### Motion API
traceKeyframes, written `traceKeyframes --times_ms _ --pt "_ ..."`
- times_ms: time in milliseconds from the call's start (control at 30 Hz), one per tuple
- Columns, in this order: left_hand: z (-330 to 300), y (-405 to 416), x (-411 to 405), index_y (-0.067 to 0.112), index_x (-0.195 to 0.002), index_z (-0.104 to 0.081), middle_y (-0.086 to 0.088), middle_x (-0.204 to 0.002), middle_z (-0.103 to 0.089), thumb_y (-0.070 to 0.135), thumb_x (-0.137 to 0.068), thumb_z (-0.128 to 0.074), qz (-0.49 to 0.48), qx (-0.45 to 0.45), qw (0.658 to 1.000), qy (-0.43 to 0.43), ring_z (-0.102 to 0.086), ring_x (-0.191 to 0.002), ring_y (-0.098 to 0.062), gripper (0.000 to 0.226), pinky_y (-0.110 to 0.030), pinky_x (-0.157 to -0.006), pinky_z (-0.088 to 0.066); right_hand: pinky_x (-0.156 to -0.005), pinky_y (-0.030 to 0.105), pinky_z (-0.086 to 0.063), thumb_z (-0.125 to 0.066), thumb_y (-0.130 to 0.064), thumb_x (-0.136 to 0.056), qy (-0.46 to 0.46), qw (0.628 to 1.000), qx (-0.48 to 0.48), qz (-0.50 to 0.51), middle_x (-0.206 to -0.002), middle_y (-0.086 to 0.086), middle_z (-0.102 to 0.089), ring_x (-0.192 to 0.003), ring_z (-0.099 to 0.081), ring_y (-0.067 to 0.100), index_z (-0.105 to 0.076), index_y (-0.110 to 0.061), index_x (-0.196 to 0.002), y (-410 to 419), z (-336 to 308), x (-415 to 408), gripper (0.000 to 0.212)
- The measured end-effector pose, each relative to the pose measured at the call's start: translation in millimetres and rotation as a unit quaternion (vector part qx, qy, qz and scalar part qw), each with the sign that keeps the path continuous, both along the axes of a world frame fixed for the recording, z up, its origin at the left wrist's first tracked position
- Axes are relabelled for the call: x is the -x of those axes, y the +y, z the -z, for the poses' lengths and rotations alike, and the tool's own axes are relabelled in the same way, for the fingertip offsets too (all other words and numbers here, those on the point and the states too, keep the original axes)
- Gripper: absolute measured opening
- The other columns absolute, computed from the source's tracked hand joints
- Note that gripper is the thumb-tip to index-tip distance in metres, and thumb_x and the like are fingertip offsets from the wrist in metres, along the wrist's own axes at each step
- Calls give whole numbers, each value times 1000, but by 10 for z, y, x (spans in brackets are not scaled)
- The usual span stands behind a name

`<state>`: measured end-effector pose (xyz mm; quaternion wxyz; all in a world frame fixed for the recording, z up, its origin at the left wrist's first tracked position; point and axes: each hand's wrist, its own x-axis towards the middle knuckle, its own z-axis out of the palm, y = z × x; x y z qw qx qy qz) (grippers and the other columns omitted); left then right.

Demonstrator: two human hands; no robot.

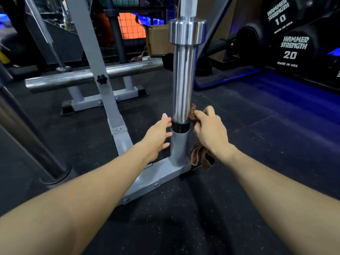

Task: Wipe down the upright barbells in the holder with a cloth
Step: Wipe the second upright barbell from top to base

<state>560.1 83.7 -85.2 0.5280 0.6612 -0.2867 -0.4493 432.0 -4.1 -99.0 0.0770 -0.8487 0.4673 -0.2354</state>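
A chrome barbell stands upright with its sleeve end down in the grey tube of the holder. My right hand grips a brown cloth and presses its upper fold against the right side of the sleeve just above the tube; the rest of the cloth hangs down below my wrist. My left hand is to the left of the tube with fingers spread, fingertips touching the sleeve's lower end. A second barbell leans at the left edge.
The holder's grey frame rises to the left, with a horizontal chrome bar behind it. Black dumbbells marked 10 and 20 sit at the right. A cardboard box stands behind. Black rubber flooring spreads around.
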Motion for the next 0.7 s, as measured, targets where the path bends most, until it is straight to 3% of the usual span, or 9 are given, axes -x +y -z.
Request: traceKeyframes --times_ms 300,467,600,700 --pt "-12 -16 67 22 -134 -50 9 -128 -53 46 -102 -26 -22 10 1000 -14 -49 -113 -12 47 -38 -106 -38 -65 39 -43 -45 -12 -92 48 994 33 -88 -111 2 -43 -84 -41 26 -59 -13 -105 138 -97 195 19" --pt "-21 7 51 25 -134 -50 8 -131 -54 49 -101 -26 -14 -5 999 -40 -51 -114 -14 48 -35 -97 -41 -73 40 -45 -47 -15 -93 96 975 11 -199 -114 -2 -42 -91 -42 24 -58 -26 -124 236 -178 216 34" --pt "61 23 137 23 -131 -51 5 -123 -55 45 -101 -28 -38 -5 998 -43 -53 -106 -13 44 -33 -92 -44 -80 43 -48 -51 -13 -91 4 984 -35 -175 -108 0 -46 -92 -54 27 -60 -25 -125 109 -79 273 37" --pt "224 43 227 18 -108 -58 -1 -102 -56 41 -101 -33 -59 -34 996 -56 -54 -93 -15 35 -33 -84 -45 -83 43 -48 -53 -16 -92 -31 989 -65 -128 -109 -2 -46 -95 -54 28 -59 -25 -126 15 118 469 36"
